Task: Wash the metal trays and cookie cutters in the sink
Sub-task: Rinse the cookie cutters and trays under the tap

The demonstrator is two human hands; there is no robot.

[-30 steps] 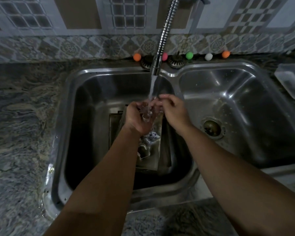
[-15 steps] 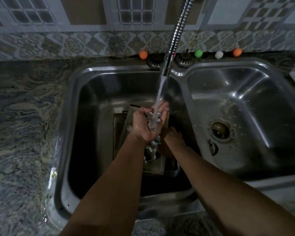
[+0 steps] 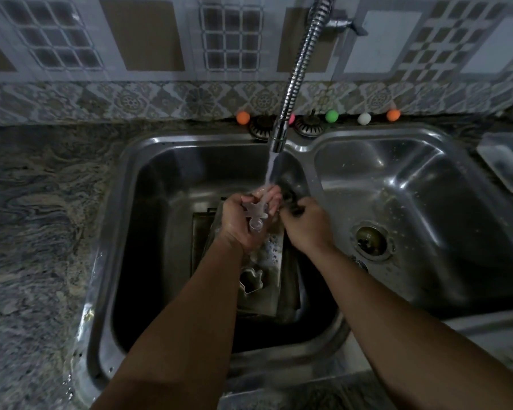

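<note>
My left hand (image 3: 240,223) grips a figure-shaped cookie cutter (image 3: 256,214) under the running water from the faucet (image 3: 279,140). My right hand (image 3: 307,227) is beside it, closed on a dark object (image 3: 292,199) that I cannot identify. Both hands are above the left basin (image 3: 160,220) of the sink. Metal trays (image 3: 202,241) lie stacked on the basin floor under the hands. A hand-shaped cookie cutter (image 3: 251,281) and a few soap suds rest on the top tray.
The right basin (image 3: 427,202) holds only a drain (image 3: 371,241). Small coloured balls (image 3: 331,116) and two strainer plugs (image 3: 308,127) line the sink's back ledge. A clear plastic container (image 3: 507,161) sits on the counter at right. Granite counter (image 3: 36,232) stretches to the left.
My right hand went down to the trays in the basin and has come back up beside my left hand with a dark object in it. The left hand kept the cutter under the stream.
</note>
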